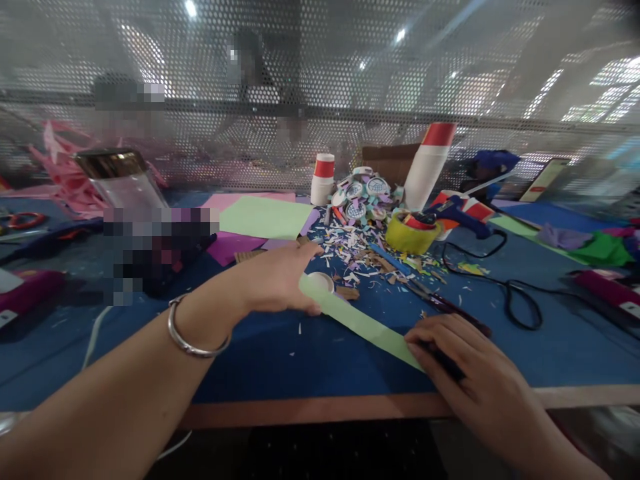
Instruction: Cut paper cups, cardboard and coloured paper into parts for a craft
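Note:
A strip of light green paper slants above the blue table between my hands. My right hand pinches its near right end, and a dark object, only partly visible, lies under the curled fingers. Thumb and fingers of my left hand are spread apart around the strip's far end. Just beyond that hand sits a small round white piece, partly covered by the strip. A pair of scissors lies past my right hand.
Paper scraps and a heap of round pieces cover the middle back. Stacked paper cups, a yellow tape roll and a blue glue gun with black cord stand right. Green sheets and a clear jar are left.

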